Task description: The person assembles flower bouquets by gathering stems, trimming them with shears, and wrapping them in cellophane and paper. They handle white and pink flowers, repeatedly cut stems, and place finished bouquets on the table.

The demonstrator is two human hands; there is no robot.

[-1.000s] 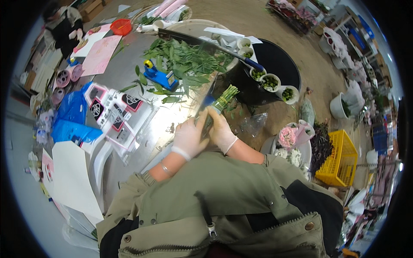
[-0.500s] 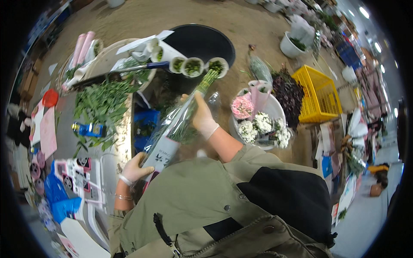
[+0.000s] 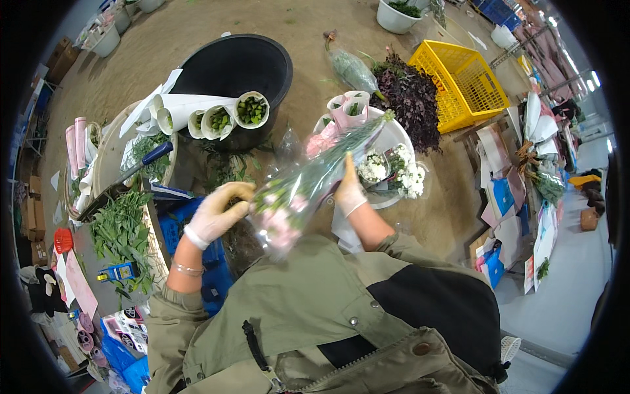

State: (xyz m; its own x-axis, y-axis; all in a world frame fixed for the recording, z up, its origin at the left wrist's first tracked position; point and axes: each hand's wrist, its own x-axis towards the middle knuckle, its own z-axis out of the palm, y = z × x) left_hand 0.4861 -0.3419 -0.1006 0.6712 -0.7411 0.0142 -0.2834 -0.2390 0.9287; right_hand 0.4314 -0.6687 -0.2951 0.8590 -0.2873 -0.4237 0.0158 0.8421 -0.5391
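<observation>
A bunch of pale pink flowers with green stems, wrapped in a clear plastic sleeve (image 3: 308,187), lies slanted in front of my chest. Its blooms are at the lower left and its stem ends at the upper right. My right hand (image 3: 350,188), in a pale thin glove, is closed around the sleeve from the right side. The gloved left hand (image 3: 218,211) is curved beside the blooms, thumb and fingers apart, with nothing visible between them. Whether its fingertips touch the plastic is hard to make out. Beyond the bunch stands a white bucket (image 3: 401,138) with white and pink flowers.
A black tub (image 3: 275,62) stands ahead, paper-wrapped stem bundles (image 3: 252,110) across its edge. Dark red foliage (image 3: 410,98) lies beside a yellow crate (image 3: 453,82). To the left, cut green leaves (image 3: 118,226) and a blue tape dispenser (image 3: 118,272) rest on a table.
The bunch has swung over, its blooms now showing at the lower left. My left hand has come off the sleeve's printed lower part. My right hand has moved right, and the view has shifted.
</observation>
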